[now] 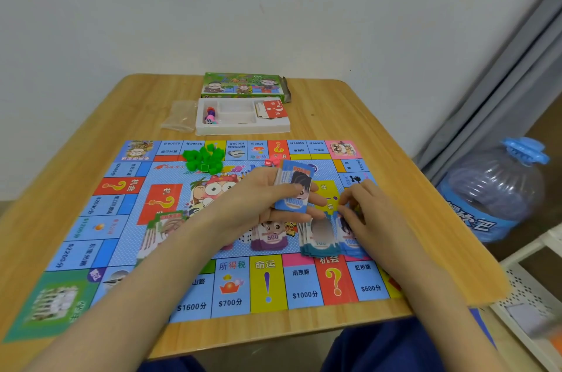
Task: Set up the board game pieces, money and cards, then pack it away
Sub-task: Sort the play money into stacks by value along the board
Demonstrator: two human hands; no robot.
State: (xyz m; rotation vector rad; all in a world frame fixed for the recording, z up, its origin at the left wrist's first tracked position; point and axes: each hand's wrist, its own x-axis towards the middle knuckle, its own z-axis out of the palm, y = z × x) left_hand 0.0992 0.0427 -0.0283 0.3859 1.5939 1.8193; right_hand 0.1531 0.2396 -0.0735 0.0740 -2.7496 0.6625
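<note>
A stack of blue play-money notes (293, 189) sits in the left hand (258, 198), fingers and thumb curled round it above the game board (267, 283). The right hand (371, 213) touches a blue note pile (349, 241) on the board; whether it pinches a note cannot be told. Green houses (203, 158) lie heaped near the board's far edge, with the white tray (243, 128) beyond.

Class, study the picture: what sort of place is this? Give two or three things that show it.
Probably a room in a home or dormitory: a small wooden table set by a plain wall, a board game spread on it, and a big water bottle standing on the floor beside it.
</note>
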